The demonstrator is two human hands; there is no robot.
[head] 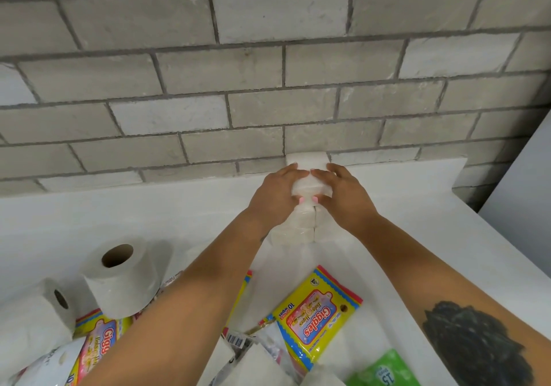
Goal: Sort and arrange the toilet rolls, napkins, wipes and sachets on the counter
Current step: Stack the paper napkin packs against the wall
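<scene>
Both hands are at the far side of the white table (pixel 417 206), close to the grey brick wall (pixel 268 72), and they hold one white napkin pack (pixel 308 187) on top of a small stack of napkin packs (pixel 298 230). The left hand (pixel 274 194) has its grip curled around the left end of the pack, fingers on the far side and thumb on the near side; the right hand (pixel 346 194) does the same on the right end. In my judgement the step is to set this pack squarely on the pile. To do it well, the edges should meet the edges of the packs below, and the hands should press lightly, because the packs look soft and wrapped in thin shiny plastic, so they can slide or bulge. It is better to open both hands together. Nearer the person, two toilet rolls (pixel 119 278), soft cylinders with brown cardboard cores, wait at the left. A flat yellow wipes pack (pixel 316 317) with glossy print lies in the middle, a second yellow pack (pixel 98 341) is partly under the rolls, and a green pack (pixel 384 370) is at the bottom edge.
</scene>
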